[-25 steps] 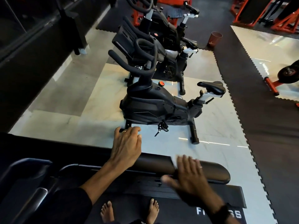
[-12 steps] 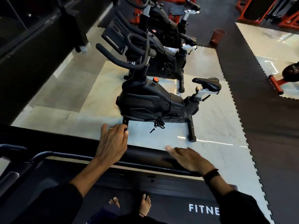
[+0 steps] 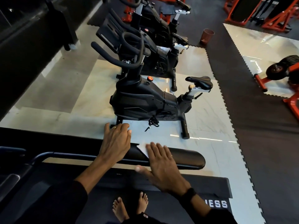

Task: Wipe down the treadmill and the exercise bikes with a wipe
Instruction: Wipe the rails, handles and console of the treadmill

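On the padded side rail (image 3: 182, 157) of the treadmill (image 3: 210, 185), the right hand (image 3: 163, 165) lies flat with fingers straight and together, pressing a white wipe (image 3: 142, 148) against the black pad; only a corner of the wipe shows past the fingertips. Just to its left, the left hand (image 3: 115, 143) rests on the same rail with fingers relaxed and draped over the far edge, holding nothing as far as the angle lets one see. Bare feet (image 3: 129, 207) stand on the treadmill belt below the hands, beside white lettering. Beyond the rail, on the pale tiled floor (image 3: 210, 151), stands the nearest exercise bike (image 3: 145, 102), black, with its saddle (image 3: 199, 81) to the right and handlebars (image 3: 121, 60) to the left. More bikes (image 3: 155, 38) line up behind it. A copper-coloured bin (image 3: 207, 36) sits further back on the dark mat.
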